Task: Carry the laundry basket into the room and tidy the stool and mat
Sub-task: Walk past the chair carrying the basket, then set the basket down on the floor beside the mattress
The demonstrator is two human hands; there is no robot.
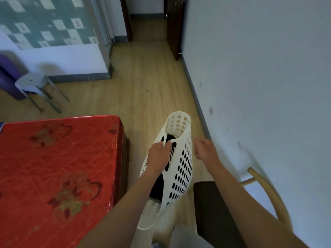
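Observation:
A white perforated laundry basket (180,163) hangs tilted in front of me, above the wooden floor, with dark clothing inside. My left hand (157,156) grips its rim handle. My right hand (206,149) hovers just right of the basket, fingers loosely curled, holding nothing. A grey stool (35,83) stands at the far left near the wall. A purple mat (9,76) leans behind the stool at the left edge, partly cut off.
A bed with a red patterned mattress (57,169) fills the lower left. A wooden chair with a dark seat (215,212) stands at my right against the white wall (259,68). A wooden-floor passage (148,72) leads ahead to a dark doorway (148,20).

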